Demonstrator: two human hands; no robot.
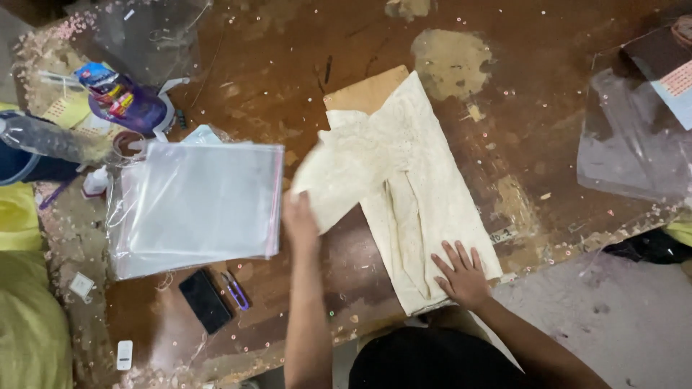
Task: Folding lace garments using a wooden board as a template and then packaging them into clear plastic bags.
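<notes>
Far left: a yellow bundle [21, 317] at the table edge and a purple tape dispenser [133, 108] above it. Next, a stack of clear plastic bags [202, 209] lies flat on the worn brown table [274, 65], with a black phone [205, 300] and small purple-handled snips [235, 290] just below the stack. Centre: the left hand [299, 216] grips the edge of a sleeve-like flap of the cream embroidered garment [425, 194], fingers closed on the cloth, the flap lifted and blurred. The garment lies folded lengthwise, partly over a brown cardboard sheet [364, 90]. Right of centre: the right hand [461, 277] rests flat on the garment's lower end, fingers spread, holding nothing. Far right: loose clear plastic sheeting [627, 144].
</notes>
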